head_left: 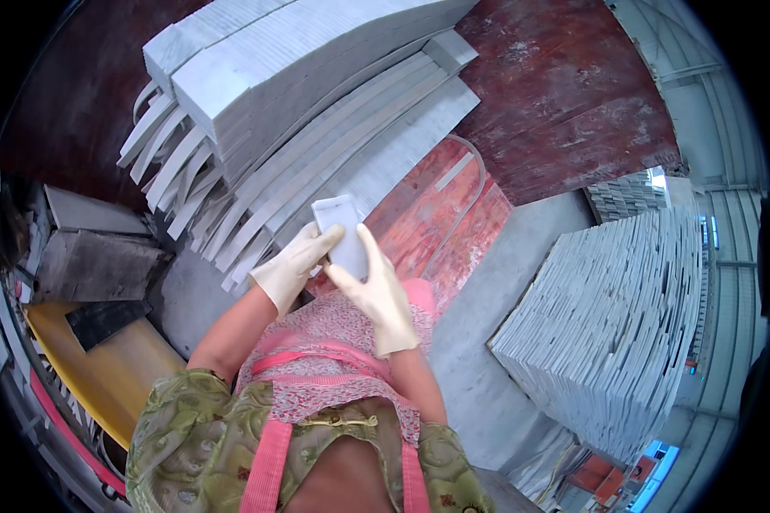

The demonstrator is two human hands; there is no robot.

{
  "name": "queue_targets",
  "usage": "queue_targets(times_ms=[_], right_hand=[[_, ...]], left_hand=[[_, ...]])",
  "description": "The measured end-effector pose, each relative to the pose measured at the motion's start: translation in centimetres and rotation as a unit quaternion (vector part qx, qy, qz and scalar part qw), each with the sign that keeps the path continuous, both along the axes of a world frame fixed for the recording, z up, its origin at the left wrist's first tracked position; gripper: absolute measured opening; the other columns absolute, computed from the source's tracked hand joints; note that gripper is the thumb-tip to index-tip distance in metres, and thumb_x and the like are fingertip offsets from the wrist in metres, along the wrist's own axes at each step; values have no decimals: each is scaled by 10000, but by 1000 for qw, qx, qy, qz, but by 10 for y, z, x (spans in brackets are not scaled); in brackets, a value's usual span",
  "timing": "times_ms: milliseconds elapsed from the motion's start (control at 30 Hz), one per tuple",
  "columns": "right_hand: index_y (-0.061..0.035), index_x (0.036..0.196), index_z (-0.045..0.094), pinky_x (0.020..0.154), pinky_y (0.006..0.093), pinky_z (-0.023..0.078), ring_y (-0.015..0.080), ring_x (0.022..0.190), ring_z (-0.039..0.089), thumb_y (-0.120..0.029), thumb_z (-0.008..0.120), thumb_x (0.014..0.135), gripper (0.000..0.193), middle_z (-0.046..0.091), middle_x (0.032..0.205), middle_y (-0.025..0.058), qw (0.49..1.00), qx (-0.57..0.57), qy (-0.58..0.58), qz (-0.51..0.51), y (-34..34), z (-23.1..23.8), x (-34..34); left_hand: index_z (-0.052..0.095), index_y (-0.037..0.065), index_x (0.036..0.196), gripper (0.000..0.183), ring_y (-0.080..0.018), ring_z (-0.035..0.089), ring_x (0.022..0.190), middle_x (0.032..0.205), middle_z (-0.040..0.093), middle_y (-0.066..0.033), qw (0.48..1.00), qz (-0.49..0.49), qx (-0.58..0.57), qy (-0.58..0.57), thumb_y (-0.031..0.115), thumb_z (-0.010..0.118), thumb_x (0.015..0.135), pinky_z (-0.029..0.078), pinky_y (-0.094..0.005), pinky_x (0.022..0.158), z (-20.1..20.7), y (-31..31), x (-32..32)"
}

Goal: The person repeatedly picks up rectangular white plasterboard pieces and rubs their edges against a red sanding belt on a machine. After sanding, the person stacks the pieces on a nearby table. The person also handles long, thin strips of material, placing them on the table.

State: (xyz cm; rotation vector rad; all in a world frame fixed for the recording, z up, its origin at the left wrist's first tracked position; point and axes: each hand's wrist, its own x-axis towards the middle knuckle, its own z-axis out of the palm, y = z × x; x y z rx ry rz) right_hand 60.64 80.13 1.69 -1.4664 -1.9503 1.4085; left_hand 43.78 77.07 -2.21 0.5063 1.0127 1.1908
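Note:
Both my hands wear cream rubber gloves and meet in front of my apron around a small stack of white rectangular tiles [338, 212], which may be a single thick piece. My left hand [295, 263] grips its left edge, with the thumb over the lower face. My right hand [375, 295] has its fingers along the right edge and its thumb near the bottom corner. The piece is tilted, its far end away from me. Beyond it, pale tiles [385, 162] lie in long rows on a reddish worktable [415, 214].
A tall row of pale tiles [257, 77] stands at the back, with loose strips [180, 184] fanned out on its left. On the right is a large stack of thin slabs [607, 325]. A yellow sheet [103, 359] lies at the left. A thin curved strip [466, 205] rests on the worktable.

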Motion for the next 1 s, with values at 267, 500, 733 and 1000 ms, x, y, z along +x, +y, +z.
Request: queue_targets(times_ms=[267, 500, 733, 1000], right_hand=[[35, 1461, 506, 992, 372, 516, 229, 1206, 634, -311, 578, 1097, 507, 647, 1352, 188, 966, -101, 230, -55, 105, -22, 15], [17, 1271, 638, 876, 381, 549, 277, 1011, 725, -401, 573, 1062, 472, 746, 1085, 209, 992, -6, 102, -73, 235, -61, 12], [52, 1400, 574, 1006, 450, 513, 391, 1175, 679, -448, 572, 1032, 621, 697, 1248, 285, 982, 28, -167, -84, 402, -87, 26], [-78, 1316, 632, 749, 528, 552, 433, 854, 707, -405, 606, 1036, 430, 741, 984, 208, 881, 420, -218, 0, 608, -167, 33]], left_hand=[[650, 71, 1253, 491, -85, 606, 774, 974, 689, -3, 988, -134, 69, 38, 513, 616, 1041, 467, -267, 686, 13, 83, -9], [619, -14, 1296, 618, -158, 655, 846, 1049, 723, -74, 969, -100, 35, 223, 522, 664, 992, 521, -317, 758, 8, 213, -7], [442, -65, 1516, 720, -445, 429, 1466, 1566, 467, -283, 717, -49, 100, 688, 420, 608, 1011, 354, -472, 1224, -121, 381, -43], [392, 10, 1592, 668, -373, 345, 1526, 1617, 426, -203, 603, -40, 71, 794, 360, 558, 1047, 216, -492, 1296, -211, 458, -24]])
